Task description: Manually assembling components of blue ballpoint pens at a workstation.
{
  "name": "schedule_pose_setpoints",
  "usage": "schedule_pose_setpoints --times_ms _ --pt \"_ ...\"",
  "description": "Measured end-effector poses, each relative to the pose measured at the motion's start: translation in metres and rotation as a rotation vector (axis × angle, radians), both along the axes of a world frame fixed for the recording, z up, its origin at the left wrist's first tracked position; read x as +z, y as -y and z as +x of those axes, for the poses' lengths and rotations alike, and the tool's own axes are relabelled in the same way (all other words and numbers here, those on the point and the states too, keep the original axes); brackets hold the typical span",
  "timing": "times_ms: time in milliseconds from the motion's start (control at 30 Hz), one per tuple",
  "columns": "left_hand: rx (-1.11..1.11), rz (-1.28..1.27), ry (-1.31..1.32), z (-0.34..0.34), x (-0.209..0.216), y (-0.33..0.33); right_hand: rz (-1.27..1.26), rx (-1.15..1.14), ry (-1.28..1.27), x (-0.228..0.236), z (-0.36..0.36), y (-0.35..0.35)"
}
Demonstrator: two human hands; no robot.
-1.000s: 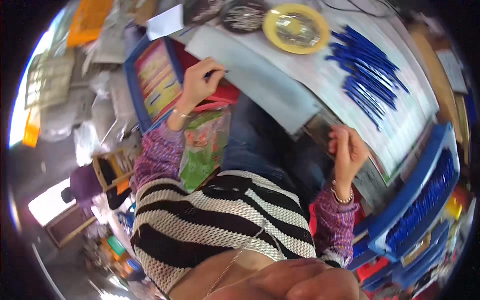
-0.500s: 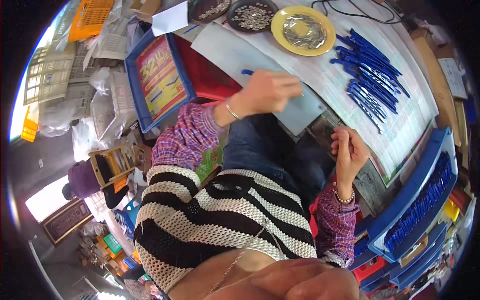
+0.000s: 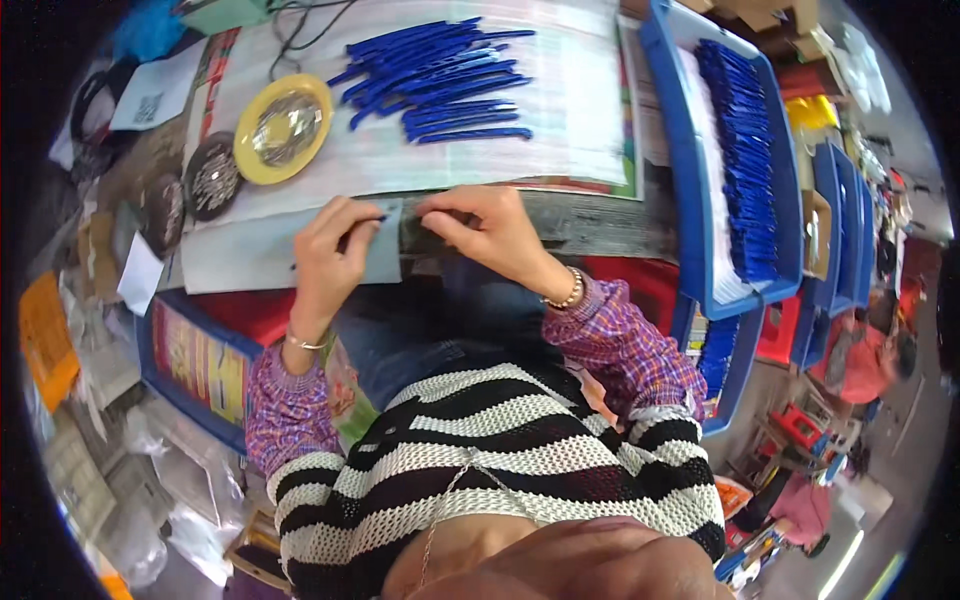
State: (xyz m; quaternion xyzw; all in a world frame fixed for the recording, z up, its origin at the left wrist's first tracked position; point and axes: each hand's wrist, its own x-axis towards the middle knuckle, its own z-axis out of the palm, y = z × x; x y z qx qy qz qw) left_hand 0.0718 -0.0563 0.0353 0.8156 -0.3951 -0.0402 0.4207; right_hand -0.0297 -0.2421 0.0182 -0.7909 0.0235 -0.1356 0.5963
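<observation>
My left hand [image 3: 335,245] is above the pale sheet at the table's near edge. Its fingers are closed on a slim blue stick [image 3: 382,218]; only short dark-blue bits show past the fingers. To its right, my right hand [image 3: 488,228] is held up with thumb and forefinger almost together; anything between them is too small to make out. The hands are apart, their fingertips facing each other. Beyond them is a pile of slim blue sticks [image 3: 440,75]. A yellow plate [image 3: 243,150] of thin silvery pieces stands to the left, beside a dark dish [image 3: 190,180] of small metal bits.
A blue tray [image 3: 690,200] full of blue sticks stands at the table's right end, with more blue trays [image 3: 835,230] beyond. Left of my lap is another blue tray [image 3: 150,350] with a printed sheet. A black cord [image 3: 300,30] lies at the back.
The view has turned to the right. My left hand, blue stick in it, has come closer to my right hand, which has moved in over the table's near edge.
</observation>
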Motion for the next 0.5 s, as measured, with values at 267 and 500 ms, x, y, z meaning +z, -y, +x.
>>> schedule_pose_setpoints --times_ms 267,500 --pt "-0.065 -0.209 -0.459 -0.026 0.004 0.004 0.118 0.007 -0.094 0.003 -0.01 -0.009" --pt "-0.029 -0.232 -0.61 -0.032 -0.001 0.007 0.011 -0.101 -0.006 0.012 -0.014 -0.018"
